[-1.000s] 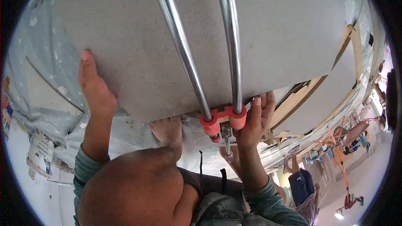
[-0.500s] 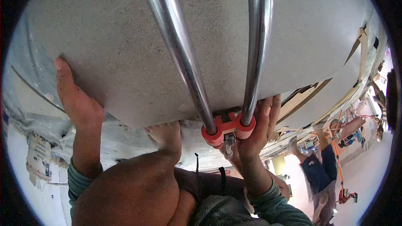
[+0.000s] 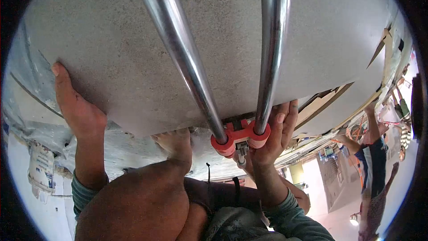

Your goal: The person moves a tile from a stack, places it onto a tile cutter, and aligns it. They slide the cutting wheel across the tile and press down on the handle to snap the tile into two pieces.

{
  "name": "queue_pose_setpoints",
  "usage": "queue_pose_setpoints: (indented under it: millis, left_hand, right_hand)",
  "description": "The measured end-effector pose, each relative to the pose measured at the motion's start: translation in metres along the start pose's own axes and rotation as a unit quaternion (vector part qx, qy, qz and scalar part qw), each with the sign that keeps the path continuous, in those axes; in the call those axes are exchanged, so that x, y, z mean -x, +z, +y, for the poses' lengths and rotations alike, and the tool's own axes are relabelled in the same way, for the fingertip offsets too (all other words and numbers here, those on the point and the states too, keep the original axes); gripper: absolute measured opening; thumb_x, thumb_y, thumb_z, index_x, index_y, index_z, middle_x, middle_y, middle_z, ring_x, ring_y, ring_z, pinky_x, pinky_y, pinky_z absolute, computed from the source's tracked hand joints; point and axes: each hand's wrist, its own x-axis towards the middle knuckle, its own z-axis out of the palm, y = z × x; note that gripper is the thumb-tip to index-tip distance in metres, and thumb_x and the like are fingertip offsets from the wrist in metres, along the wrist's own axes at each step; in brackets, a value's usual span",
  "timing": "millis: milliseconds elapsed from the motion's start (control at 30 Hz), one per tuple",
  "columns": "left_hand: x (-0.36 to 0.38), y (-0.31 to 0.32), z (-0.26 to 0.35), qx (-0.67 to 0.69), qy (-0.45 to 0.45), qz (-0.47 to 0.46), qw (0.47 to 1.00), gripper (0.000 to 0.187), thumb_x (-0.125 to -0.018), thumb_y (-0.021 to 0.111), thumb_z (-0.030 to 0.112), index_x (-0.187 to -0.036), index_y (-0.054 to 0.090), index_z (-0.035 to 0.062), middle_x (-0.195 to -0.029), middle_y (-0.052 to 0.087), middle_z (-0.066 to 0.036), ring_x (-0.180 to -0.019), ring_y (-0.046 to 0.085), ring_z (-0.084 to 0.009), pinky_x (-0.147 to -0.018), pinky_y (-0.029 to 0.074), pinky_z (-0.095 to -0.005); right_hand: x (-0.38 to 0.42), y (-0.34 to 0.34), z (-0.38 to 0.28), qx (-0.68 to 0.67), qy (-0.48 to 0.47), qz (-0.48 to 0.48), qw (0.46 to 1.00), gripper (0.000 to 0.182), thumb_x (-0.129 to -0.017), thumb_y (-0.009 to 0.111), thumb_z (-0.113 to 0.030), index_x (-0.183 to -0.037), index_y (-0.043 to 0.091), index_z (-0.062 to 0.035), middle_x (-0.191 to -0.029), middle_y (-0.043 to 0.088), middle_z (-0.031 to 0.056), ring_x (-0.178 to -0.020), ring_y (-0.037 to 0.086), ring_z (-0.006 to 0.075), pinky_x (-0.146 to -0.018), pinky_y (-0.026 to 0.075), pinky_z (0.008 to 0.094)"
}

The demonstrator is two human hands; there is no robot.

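Observation:
A large grey speckled tile (image 3: pixel 111 62) fills the upper view. Over it run two shiny metal rails (image 3: pixel 185 64), which end in the red bracket (image 3: pixel 223 145) of a tile cutter. My left hand (image 3: pixel 82 111) holds the tile's left near corner, thumb laid on the face and fingers hidden beneath. Close beside the bracket, my right hand (image 3: pixel 272 143) has its fingers stretched out, with their tips at the tile's near edge. A small metal fitting (image 3: pixel 241 151) sits in the middle of the bracket.
My bare foot (image 3: pixel 176 145) is by the tile's near edge, below my bent knee (image 3: pixel 138 201). Broken tile and cardboard pieces (image 3: pixel 321 107) lie at the right. Another person (image 3: pixel 372 169) stands at the far right, near orange cords. A worn container (image 3: pixel 42 167) is at the left.
The tile, rails and both hands shift slightly left in view, with the hands keeping their places on the tile. The person at the right has moved farther right, and a striped garment appears beyond.

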Motion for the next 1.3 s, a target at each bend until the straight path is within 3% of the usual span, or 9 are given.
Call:
queue_pose_setpoints:
  millis: [667,733,767,833,867,1033,1133,1167,1300]
  left_hand:
    - [-0.006,-0.003,-0.013,-0.030,0.020,0.043,0.998,0.063,-0.093,0.039,0.049,-0.133,0.036,0.0006,-0.130,0.042,-0.016,-0.120,0.039,-0.0296,-0.104,0.025,-0.0424]
    - [-0.027,-0.051,-0.058,-0.386,0.466,-0.074,0.792,0.063,-0.095,0.033,0.048,-0.135,0.034,-0.0005,-0.135,0.038,-0.020,-0.125,0.035,-0.0317,-0.107,0.022,-0.0424]
    - [-0.018,-0.037,-0.049,-0.303,0.279,-0.027,0.911,0.058,-0.096,0.036,0.044,-0.130,0.038,-0.0025,-0.128,0.044,-0.017,-0.118,0.040,-0.0275,-0.103,0.027,-0.0395]
    - [-0.016,-0.003,-0.048,0.088,0.038,-0.001,0.995,0.053,-0.096,0.039,0.043,-0.120,0.045,-0.0041,-0.118,0.050,-0.013,-0.109,0.046,-0.0230,-0.098,0.034,-0.0371]
    - [0.002,0.013,0.001,0.054,-0.043,0.006,0.998,0.053,-0.096,0.040,0.044,-0.120,0.045,-0.0034,-0.119,0.050,-0.012,-0.109,0.046,-0.0226,-0.097,0.035,-0.0370]
    - [-0.024,0.013,0.008,0.127,-0.035,-0.018,0.991,0.058,-0.092,0.047,0.046,-0.119,0.046,-0.0054,-0.116,0.052,-0.013,-0.106,0.048,-0.0221,-0.096,0.037,-0.0354]
    - [-0.032,0.017,0.041,0.088,-0.054,-0.011,0.995,0.058,-0.091,0.050,0.046,-0.117,0.048,-0.0061,-0.111,0.055,-0.012,-0.102,0.051,-0.0211,-0.093,0.039,-0.0332]
    - [-0.030,0.016,0.045,0.097,-0.046,-0.047,0.993,0.058,-0.090,0.051,0.046,-0.116,0.049,-0.0061,-0.109,0.056,-0.011,-0.100,0.053,-0.0205,-0.091,0.041,-0.0321]
    - [-0.036,0.019,0.036,0.107,0.003,-0.059,0.992,0.056,-0.089,0.055,0.043,-0.116,0.049,-0.0054,-0.108,0.057,-0.010,-0.097,0.054,-0.0186,-0.089,0.042,-0.0303]
  right_hand:
    - [-0.001,0.002,-0.003,-0.013,0.003,-0.015,1.000,0.063,-0.095,0.042,-0.023,-0.140,0.009,0.0077,-0.141,0.029,0.0253,-0.130,0.032,0.0276,-0.106,0.028,0.0399]
    - [0.008,-0.016,0.002,0.223,-0.163,-0.076,0.958,0.060,-0.096,0.041,-0.023,-0.140,0.013,0.0062,-0.141,0.028,0.0258,-0.131,0.031,0.0298,-0.107,0.026,0.0410]
    - [0.004,-0.019,0.005,0.435,-0.338,-0.098,0.829,0.058,-0.096,0.041,-0.023,-0.140,0.016,0.0048,-0.141,0.028,0.0263,-0.132,0.029,0.0320,-0.108,0.024,0.0421]
    - [-0.007,-0.026,0.015,0.388,-0.354,-0.109,0.844,0.046,-0.098,0.037,-0.019,-0.139,0.025,0.0004,-0.144,0.016,0.0282,-0.133,0.024,0.0391,-0.109,0.022,0.0455]
    - [-0.003,-0.021,0.026,0.220,-0.188,-0.064,0.955,0.044,-0.099,0.035,-0.018,-0.136,0.028,0.0026,-0.141,0.023,0.0266,-0.133,0.024,0.0365,-0.109,0.021,0.0433]
    - [-0.010,0.010,-0.006,-0.135,-0.024,-0.012,0.991,0.046,-0.095,0.042,-0.020,-0.131,0.027,0.0041,-0.128,0.041,0.0179,-0.119,0.040,0.0242,-0.102,0.028,0.0363]
    - [-0.032,-0.032,0.025,0.130,-0.001,-0.103,0.986,0.039,-0.094,0.045,-0.022,-0.124,0.035,0.0022,-0.120,0.047,0.0158,-0.111,0.046,0.0222,-0.098,0.033,0.0346]
    - [-0.038,-0.024,0.022,-0.141,0.034,-0.075,0.987,0.031,-0.093,0.049,-0.021,-0.115,0.042,-0.0001,-0.111,0.052,0.0122,-0.102,0.050,0.0196,-0.092,0.039,0.0344]
    - [-0.034,0.007,-0.001,-0.234,0.000,-0.007,0.972,0.021,-0.094,0.049,-0.020,-0.106,0.044,-0.0035,-0.104,0.054,0.0079,-0.097,0.051,0.0173,-0.091,0.039,0.0340]
